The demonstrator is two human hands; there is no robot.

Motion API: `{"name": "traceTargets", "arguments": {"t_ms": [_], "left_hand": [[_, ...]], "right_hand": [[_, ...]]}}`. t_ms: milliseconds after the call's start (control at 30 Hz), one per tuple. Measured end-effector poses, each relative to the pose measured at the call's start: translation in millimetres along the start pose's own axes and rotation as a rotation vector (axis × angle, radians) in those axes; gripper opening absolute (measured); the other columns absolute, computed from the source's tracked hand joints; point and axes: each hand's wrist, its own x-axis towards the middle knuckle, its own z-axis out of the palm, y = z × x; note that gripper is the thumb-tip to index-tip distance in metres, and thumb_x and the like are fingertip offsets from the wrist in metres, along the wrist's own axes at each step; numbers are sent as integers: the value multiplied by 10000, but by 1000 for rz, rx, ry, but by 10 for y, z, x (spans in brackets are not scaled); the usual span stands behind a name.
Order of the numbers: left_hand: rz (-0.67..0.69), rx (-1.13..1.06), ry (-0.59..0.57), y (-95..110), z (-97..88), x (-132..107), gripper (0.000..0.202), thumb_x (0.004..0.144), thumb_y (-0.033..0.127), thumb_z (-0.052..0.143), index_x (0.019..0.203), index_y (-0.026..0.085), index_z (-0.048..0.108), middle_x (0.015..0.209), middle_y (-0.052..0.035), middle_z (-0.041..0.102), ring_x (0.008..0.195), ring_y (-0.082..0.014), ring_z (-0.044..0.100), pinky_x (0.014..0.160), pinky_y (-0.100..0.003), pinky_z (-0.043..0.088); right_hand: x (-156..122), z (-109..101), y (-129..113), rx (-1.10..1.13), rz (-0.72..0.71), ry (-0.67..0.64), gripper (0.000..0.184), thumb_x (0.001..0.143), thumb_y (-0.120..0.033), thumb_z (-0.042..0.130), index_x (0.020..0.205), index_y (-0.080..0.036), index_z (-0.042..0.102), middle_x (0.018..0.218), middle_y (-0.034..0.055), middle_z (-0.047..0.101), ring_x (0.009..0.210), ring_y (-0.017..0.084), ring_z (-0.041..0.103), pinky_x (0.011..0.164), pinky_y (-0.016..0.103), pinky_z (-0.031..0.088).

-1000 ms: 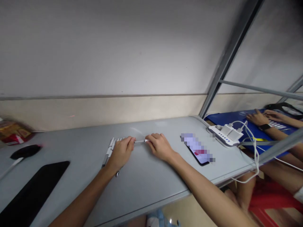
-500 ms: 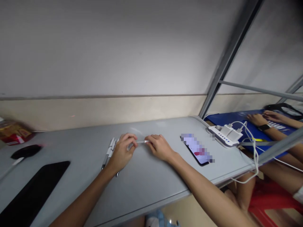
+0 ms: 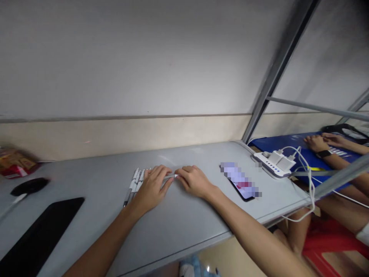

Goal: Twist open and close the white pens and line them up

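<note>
While the left hand (image 3: 152, 186), half-curled, holds a pen (image 3: 169, 176), the right hand (image 3: 194, 181) pinches its white end (image 3: 176, 176).

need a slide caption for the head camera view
Left hand and right hand at one pen, over a gray desk with more pens and a phone.

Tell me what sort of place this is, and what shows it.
Probably a shared dormitory room, though that's a guess. A metal frame like a bunk bed's rises beside the grey desk, a power strip sits on it, and another person's hands rest over a blue surface alongside.
</note>
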Motion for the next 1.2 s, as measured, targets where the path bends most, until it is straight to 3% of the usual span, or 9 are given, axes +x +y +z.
{"name": "traceTargets", "arguments": {"t_ms": [200, 400, 500, 633, 800, 900, 1033, 1100, 1200], "left_hand": [[67, 51, -150, -57, 77, -5, 275, 942, 217, 350, 798, 198, 583, 748, -49, 632, 704, -201, 572, 721, -346, 397], [216, 216, -115, 10, 24, -41, 272, 827, 18, 378, 776, 189, 585, 749, -64, 611, 794, -233, 553, 803, -399, 404], [224, 219, -102, 9, 20, -42, 256, 872, 67, 377, 783, 193, 582, 762, -62, 605, 802, -233, 541, 811, -405, 401], [127, 200, -47, -31, 35, -8, 252, 949, 213, 366, 829, 198, 588, 790, -67, 609, 825, -236, 537, 761, -377, 388], [36, 61, -15, -60, -16, 12, 265, 964, 331, 362, 1064, 205, 573, 976, -61, 643, 941, -228, 548, 812, -369, 380], [-36, 5, 13, -124, -63, 9, 294, 966, 345, 328, 1103, 210, 551, 1059, -62, 638, 1011, -226, 542, 877, -384, 367], [-152, 27, 49, -314, -107, 11, 322, 950, 389, 337, 1104, 210, 555, 1011, -65, 641, 991, -235, 550, 895, -406, 366], [-209, 86, 3, -427, -133, 5, 316, 914, 430, 400, 1062, 214, 576, 1033, -79, 636, 1014, -263, 539, 878, -422, 370], [-190, 96, -118, -594, -195, -29, 342, 856, 479, 485, 1094, 253, 582, 1163, -79, 591, 1107, -294, 496, 909, -454, 356]], "right_hand": [[-1, 36, -96, -68, -22, -34, 254, 987, -305, 366, 1028, -190, 590, 892, 102, 655, 760, 193, 573, 696, 301, 355], [-28, -14, -60, 284, -13, -112, 296, 983, -346, 387, 918, -189, 629, 688, 21, 624, 588, 136, 512, 606, 252, 342], [-11, -40, -14, 495, 54, -79, 251, 937, -360, 483, 896, -191, 663, 672, -6, 606, 580, 111, 479, 580, 230, 339], [40, -39, 104, 764, 275, 75, 208, 816, -374, 638, 845, -173, 682, 700, -6, 612, 615, 107, 494, 586, 230, 357], [89, -11, 262, 1404, 618, 239, 326, 598, -312, 814, 838, -158, 655, 626, -38, 553, 536, 86, 480, 551, 226, 375], [105, -9, 307, 1733, 650, 395, 343, 598, -266, 821, 875, -172, 642, 720, -13, 590, 650, 100, 543, 614, 219, 430], [110, -33, 334, 1929, 642, 486, 296, 710, -341, 757, 914, -183, 612, 721, -13, 590, 624, 92, 534, 580, 210, 451], [98, -47, 341, 1972, 637, 465, 327, 762, -386, 710, 1017, -227, 580, 645, -48, 540, 523, 77, 475, 463, 181, 383], [69, -66, 343, 1993, 594, 416, 354, 815, -387, 663, 1123, -314, 506, 550, -97, 398, 400, 50, 304, 360, 145, 172]]}}
